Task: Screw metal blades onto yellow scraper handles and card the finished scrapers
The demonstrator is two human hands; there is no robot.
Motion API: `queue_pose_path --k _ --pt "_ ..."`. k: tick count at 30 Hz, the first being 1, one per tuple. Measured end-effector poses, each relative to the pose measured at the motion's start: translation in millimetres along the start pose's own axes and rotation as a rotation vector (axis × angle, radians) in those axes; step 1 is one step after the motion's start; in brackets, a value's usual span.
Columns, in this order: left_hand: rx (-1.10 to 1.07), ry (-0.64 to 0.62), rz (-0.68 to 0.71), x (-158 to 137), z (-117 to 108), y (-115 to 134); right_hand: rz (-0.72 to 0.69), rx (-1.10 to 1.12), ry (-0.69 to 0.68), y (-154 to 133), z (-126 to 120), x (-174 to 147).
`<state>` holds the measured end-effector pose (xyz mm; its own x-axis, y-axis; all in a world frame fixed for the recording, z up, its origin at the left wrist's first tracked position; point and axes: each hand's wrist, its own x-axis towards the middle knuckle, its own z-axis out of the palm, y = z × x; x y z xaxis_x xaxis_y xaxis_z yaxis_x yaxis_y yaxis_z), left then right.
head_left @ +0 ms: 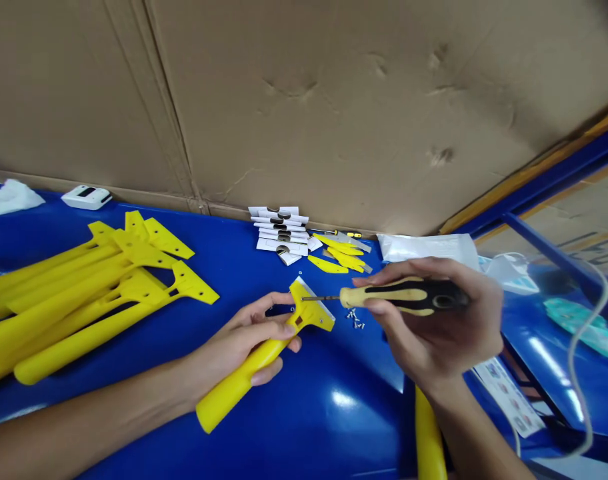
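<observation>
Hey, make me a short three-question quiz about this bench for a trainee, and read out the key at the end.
1. True or false: the right hand holds the screwdriver.

2. Multiple choice: seen from the wearer's view, where does the big yellow pile lie relative to the scraper?
A. To its right
B. To its left
C. Underneath it

3. Fill in the blank: while the left hand holds the scraper, the screwdriver's tip is at the scraper's ____.

Key:
1. True
2. B
3. Head
</observation>
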<state>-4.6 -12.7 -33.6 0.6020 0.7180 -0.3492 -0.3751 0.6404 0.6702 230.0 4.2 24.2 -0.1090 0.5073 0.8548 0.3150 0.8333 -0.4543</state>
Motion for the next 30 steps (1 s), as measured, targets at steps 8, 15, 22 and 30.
queue_pose_path --k 8,15,22,30 --pt "-0.049 0.089 0.027 -1.3 1.1 0.8 -0.082 0.088 -0.057 7.3 16.8 -0.9" --pt "-0.057 0.07 0.059 0.4 1.1 0.2 0.017 0.2 -0.231 10.3 13.2 -8.1" --pt "0.0 0.048 0.023 -0.1 3.6 2.1 -0.084 0.056 -0.126 12.4 8.4 -5.1" --pt "-0.004 0.09 0.013 -1.5 7.1 3.3 -0.001 0.138 -0.125 14.7 5.5 -3.2"
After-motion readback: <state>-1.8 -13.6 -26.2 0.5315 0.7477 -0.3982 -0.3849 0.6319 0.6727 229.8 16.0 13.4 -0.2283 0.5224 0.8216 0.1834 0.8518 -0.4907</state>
